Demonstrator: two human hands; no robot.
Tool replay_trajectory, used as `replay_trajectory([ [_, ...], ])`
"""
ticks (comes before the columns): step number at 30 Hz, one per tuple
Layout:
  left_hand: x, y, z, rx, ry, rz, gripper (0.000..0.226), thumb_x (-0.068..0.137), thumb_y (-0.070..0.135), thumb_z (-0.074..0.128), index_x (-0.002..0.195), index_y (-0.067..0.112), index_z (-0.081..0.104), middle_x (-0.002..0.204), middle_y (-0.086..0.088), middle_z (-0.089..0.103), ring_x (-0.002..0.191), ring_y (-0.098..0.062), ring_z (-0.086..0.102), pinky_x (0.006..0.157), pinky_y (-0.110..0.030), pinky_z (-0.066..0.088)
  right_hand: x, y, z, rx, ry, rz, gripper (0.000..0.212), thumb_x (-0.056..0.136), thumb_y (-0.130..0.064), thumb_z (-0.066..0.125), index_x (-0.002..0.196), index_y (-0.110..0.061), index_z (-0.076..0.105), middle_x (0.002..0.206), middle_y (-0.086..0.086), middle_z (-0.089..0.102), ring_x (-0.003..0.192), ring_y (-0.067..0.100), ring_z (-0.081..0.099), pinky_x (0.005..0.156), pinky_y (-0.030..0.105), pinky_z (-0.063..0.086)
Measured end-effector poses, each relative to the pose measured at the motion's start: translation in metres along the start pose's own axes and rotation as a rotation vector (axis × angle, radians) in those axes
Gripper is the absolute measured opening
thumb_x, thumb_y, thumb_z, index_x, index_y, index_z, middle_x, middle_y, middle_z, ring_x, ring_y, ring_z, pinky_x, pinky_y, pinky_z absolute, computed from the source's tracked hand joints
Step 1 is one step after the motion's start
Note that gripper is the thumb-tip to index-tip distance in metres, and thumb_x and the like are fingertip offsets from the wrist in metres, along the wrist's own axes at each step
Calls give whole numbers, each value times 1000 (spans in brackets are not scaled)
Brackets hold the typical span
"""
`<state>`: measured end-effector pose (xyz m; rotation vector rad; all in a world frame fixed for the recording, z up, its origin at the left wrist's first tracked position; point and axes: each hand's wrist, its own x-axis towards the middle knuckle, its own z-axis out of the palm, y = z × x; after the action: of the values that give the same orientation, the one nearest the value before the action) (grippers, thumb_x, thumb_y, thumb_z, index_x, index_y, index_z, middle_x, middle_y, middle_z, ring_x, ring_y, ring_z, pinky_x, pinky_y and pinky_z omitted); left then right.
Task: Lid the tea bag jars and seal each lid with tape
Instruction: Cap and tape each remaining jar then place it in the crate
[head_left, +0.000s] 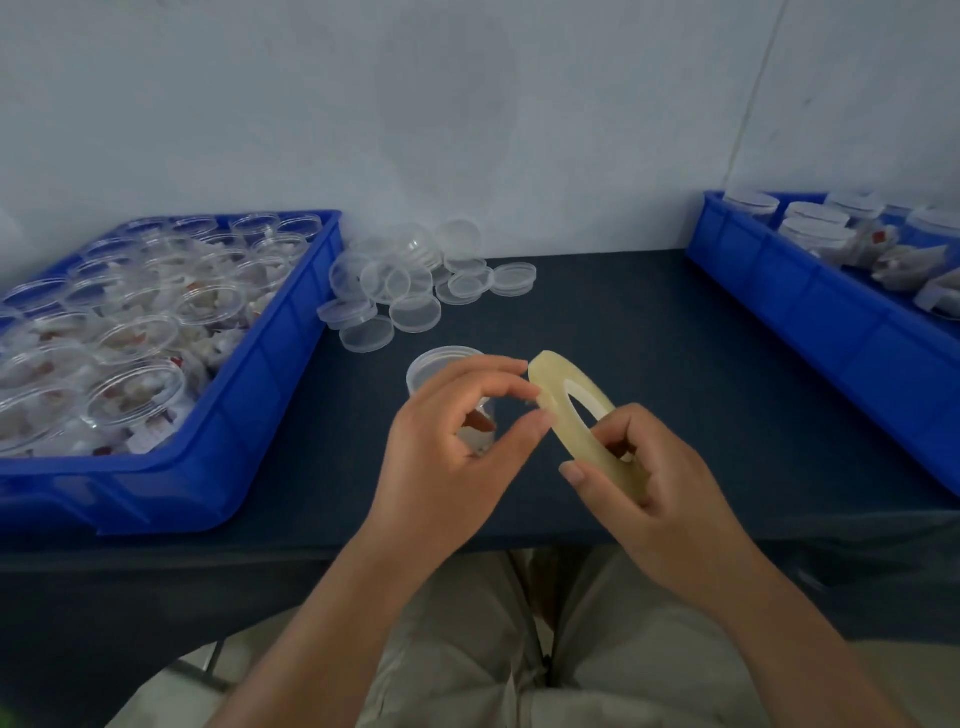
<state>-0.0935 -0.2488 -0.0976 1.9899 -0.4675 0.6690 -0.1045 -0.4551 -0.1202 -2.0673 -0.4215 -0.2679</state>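
Right grip: our right hand (654, 478) holds the tape roll (566, 410).
Left grip: our left hand (447, 441) pinches the roll's far rim.
Jar: tea bag jar (441, 364) stands on the table (649, 338), just behind the left hand.

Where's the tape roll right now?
Head view, centre: the pale yellow tape roll is gripped by the right hand, just right of the clear plastic jar behind the left hand.

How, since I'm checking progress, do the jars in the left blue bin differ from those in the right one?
The left bin's jars are open-topped; the right bin's jars wear lids. The left bin's jars stand upright, closely packed; several of the right bin's jars lie tipped over. Both sets are clear plastic holding tea bags.
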Motion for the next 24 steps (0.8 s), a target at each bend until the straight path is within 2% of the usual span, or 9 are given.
replay_trajectory([
  [2,-1,0,1,-36,-27,-11,12,96,39,70,106,32,72,123,21,71,116,-11,69,82,-23,60,-1,-1,0,11,3,2,29,85,-67,61,93,-39,55,88,-10,62,76,11,59,62,15,45],
  [5,-2,-1,2,-201,-74,-161,15,92,42,71,103,33,73,124,20,71,117,-11,69,84,-26,61,-2,-1,1,21,7,1,27,85,-66,62,90,-40,54,86,-9,61,74,11,58,61,15,45],
  [7,-2,-2,1,-228,-84,-207,12,93,40,71,102,33,75,122,20,71,117,-9,68,85,-23,60,-2,0,2,20,4,-2,27,86,-65,62,89,-40,54,86,-9,61,73,11,58,62,16,45],
  [10,-3,-3,1,-57,-42,-168,12,103,31,65,106,29,76,116,24,73,109,-5,71,82,-17,56,-2,2,6,1,-13,0,27,86,-67,61,89,-41,53,86,-10,61,74,11,58,61,16,44],
  [14,-10,4,2,130,12,-125,22,108,45,51,109,32,69,113,31,73,89,-3,73,70,-22,57,-2,2,10,64,-49,47,27,86,-67,61,101,-46,53,91,-10,63,76,10,61,64,17,48],
  [17,-20,9,7,283,-31,-17,27,109,48,43,108,28,61,93,13,77,65,-5,66,54,-31,53,-2,1,9,245,-177,85,48,93,-44,67,132,-51,40,98,-4,67,84,18,67,75,28,59],
  [19,-28,13,12,324,-40,30,27,111,44,43,108,24,60,78,14,70,53,-4,55,47,-22,44,-3,-1,9,323,-264,104,54,96,-28,63,136,-52,37,100,-2,67,85,27,69,81,38,63],
  [22,-31,15,15,348,-10,44,26,111,40,45,108,20,62,72,22,58,50,4,49,48,-12,35,-2,-2,9,399,-295,127,47,98,-20,56,134,-48,45,99,-8,67,80,24,72,77,29,61],
  [24,-29,14,13,370,34,71,27,110,39,46,107,19,64,77,23,62,55,6,55,49,-17,42,-1,-1,8,380,-277,122,35,100,-28,55,130,-45,51,94,-5,66,74,16,68,71,24,56],
])
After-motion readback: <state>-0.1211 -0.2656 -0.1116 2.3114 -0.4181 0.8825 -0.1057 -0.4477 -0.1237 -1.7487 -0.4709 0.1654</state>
